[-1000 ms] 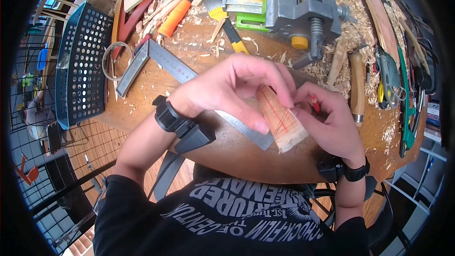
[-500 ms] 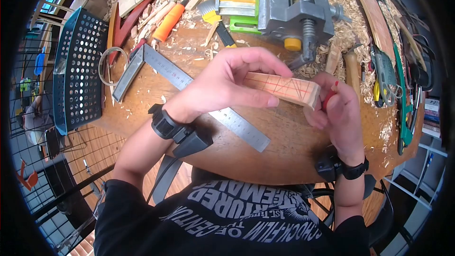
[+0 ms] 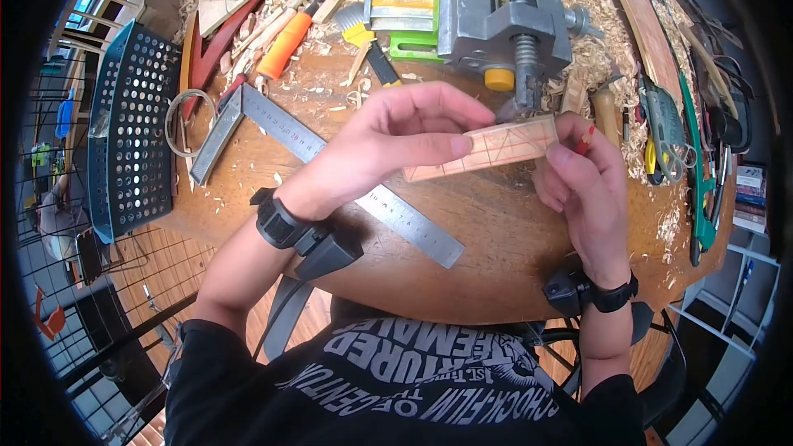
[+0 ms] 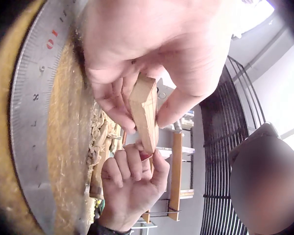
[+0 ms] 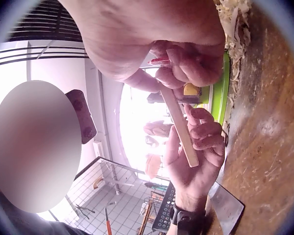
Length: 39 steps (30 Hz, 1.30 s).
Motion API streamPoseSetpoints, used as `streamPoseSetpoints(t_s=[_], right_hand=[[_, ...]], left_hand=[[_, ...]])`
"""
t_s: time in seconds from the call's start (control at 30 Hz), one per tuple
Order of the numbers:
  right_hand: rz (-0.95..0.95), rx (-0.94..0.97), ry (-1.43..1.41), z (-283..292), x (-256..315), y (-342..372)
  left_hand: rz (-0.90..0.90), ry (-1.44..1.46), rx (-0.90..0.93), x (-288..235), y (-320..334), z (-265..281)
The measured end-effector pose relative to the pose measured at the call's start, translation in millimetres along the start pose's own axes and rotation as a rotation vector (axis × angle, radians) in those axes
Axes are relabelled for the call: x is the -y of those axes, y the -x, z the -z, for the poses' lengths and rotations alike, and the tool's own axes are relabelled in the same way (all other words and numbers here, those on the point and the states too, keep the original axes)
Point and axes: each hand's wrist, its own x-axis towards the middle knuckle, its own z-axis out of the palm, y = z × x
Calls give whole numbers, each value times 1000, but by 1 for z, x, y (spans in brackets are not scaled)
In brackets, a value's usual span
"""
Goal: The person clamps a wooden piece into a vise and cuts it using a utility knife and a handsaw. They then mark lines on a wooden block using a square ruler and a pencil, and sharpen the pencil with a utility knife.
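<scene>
A small wooden block [image 3: 504,149] carries a grid of red pencil lines with diagonals on its upward face. My left hand [image 3: 384,136] grips it between the thumb and fingers, holding it above the bench. At the block's right end are the thumb and fingertips of my right hand [image 3: 591,182]. A red pencil [image 5: 159,61] is tucked among the curled right fingers, mostly hidden; only its tip shows in the head view. Below the left wrist, a steel try square [image 3: 413,223] with a marked blade lies flat on the wooden bench [image 3: 512,256].
A metal vise [image 3: 512,29] stands at the back amid wood shavings. An orange-handled tool [image 3: 285,45], a brush [image 3: 357,29] and a tape roll [image 3: 190,122] lie left of it. A perforated basket [image 3: 136,128] flanks the left edge; scissors [image 3: 677,161] and other tools line the right.
The block has turned from pointing towards the body to lying crosswise, its lined face now up. My right hand has shifted slightly, keeping the pencil and staying by the block's end.
</scene>
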Motion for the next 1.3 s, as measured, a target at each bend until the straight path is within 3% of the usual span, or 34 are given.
streamPoseSetpoints(t_s=[0.07,0.13,0.43,1.07,1.13,1.17,1.23,1.27,1.3], right_hand=[[0,12,-8,0,0,0],[12,23,33,-1,0,0],[-26,58,-31,2,-1,-1],[-106,99,-193,3,5,-7],[30,-83,-153,-4,-1,-11],[30,-83,-153,-16,0,-14],[114,-555,-210,-39,4,-20],[114,-554,-210,-31,3,-19],[161,-383,-146,-14,-1,-16]], left_hand=[[-13,-13,17,-1,1,1],[120,167,141,-4,3,5],[187,314,237,3,3,7],[111,289,299,4,3,-2],[141,288,306,1,4,-1],[141,288,306,1,3,0],[103,256,319,3,1,3],[103,256,319,4,1,4],[90,283,317,6,0,4]])
